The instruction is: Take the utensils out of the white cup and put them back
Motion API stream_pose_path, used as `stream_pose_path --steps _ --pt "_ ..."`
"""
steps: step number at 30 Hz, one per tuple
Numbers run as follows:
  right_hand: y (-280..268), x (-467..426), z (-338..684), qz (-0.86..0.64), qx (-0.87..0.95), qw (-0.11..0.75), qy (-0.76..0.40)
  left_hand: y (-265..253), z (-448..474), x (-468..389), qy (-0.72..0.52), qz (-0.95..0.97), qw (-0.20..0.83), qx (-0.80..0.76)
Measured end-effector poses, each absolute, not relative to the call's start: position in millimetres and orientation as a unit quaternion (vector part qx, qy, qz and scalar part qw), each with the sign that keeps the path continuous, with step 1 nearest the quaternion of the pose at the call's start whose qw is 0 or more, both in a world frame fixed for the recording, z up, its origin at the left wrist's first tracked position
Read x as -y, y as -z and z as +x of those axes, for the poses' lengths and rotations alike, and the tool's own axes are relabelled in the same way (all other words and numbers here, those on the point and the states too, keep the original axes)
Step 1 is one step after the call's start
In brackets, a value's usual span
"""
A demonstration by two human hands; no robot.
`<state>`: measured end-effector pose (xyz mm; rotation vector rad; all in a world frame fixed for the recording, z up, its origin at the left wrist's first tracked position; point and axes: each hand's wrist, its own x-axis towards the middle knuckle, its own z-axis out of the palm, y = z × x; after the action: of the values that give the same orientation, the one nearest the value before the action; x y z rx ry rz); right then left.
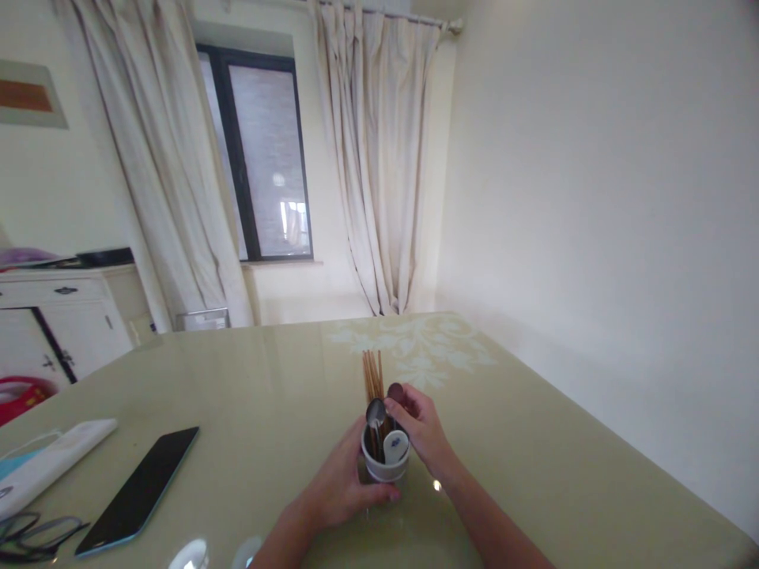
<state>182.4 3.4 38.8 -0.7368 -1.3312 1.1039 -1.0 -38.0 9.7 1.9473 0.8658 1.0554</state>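
Observation:
A small white cup (385,472) stands on the table in front of me. My left hand (342,484) is wrapped round its left side and front, the thumb lying across the front. In the cup are several brown chopsticks (371,373), a metal spoon (375,412) and a white ceramic spoon (395,449) with a blue mark. Just over the cup's right rim, my right hand (424,427) pinches a dark brown spoon (395,391), its round end showing above the fingers. The lower part of that spoon is hidden.
To the left on the glossy table (266,379) lie a black phone (142,490), a long white object (59,462) and eyeglasses (41,535). A shiny white item (190,555) shows at the bottom edge. A wall (605,237) runs along the table's right side.

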Motion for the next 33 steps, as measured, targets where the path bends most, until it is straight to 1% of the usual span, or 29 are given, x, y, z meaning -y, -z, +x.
stream_pose_path --steps 3,6,9,12,14,15,17,18,19,24,27,30,33 --pt "-36 -7 183 -0.335 0.557 0.602 -0.463 -9 -3 36 -0.404 0.745 0.367 -0.383" --pt "-31 -9 184 -0.316 0.551 0.595 -0.493 -8 -5 31 -0.404 0.729 0.361 -0.418" --pt "-20 -9 185 -0.275 0.597 0.547 -0.519 -5 -5 23 -0.421 0.707 0.38 -0.422" --pt "-7 -13 183 -0.285 0.656 0.496 -0.492 1 -8 15 -0.41 0.707 0.4 -0.414" --pt "0 -21 184 -0.322 0.672 0.496 -0.447 9 -10 12 -0.391 0.714 0.388 -0.433" --pt "2 -27 188 -0.354 0.67 0.51 -0.407 14 -11 11 -0.383 0.714 0.375 -0.45" --pt "4 -43 202 -0.438 0.648 0.545 -0.302 22 -13 10 -0.372 0.712 0.348 -0.483" --pt "4 -51 212 -0.495 0.618 0.568 -0.222 26 -14 10 -0.366 0.714 0.336 -0.493" --pt "3 -60 224 -0.524 0.596 0.578 -0.189 29 -14 10 -0.361 0.72 0.326 -0.495" --pt "-2 -92 290 -0.597 0.514 0.608 -0.096 30 -15 12 -0.346 0.743 0.302 -0.487" --pt "0 -97 313 -0.617 0.485 0.616 -0.07 29 -16 12 -0.34 0.748 0.295 -0.487" --pt "-1 -93 317 -0.64 0.456 0.617 -0.05 30 -17 12 -0.337 0.754 0.282 -0.488" --pt "-8 -77 298 -0.67 0.403 0.622 0.041 28 -16 14 -0.327 0.767 0.257 -0.488"
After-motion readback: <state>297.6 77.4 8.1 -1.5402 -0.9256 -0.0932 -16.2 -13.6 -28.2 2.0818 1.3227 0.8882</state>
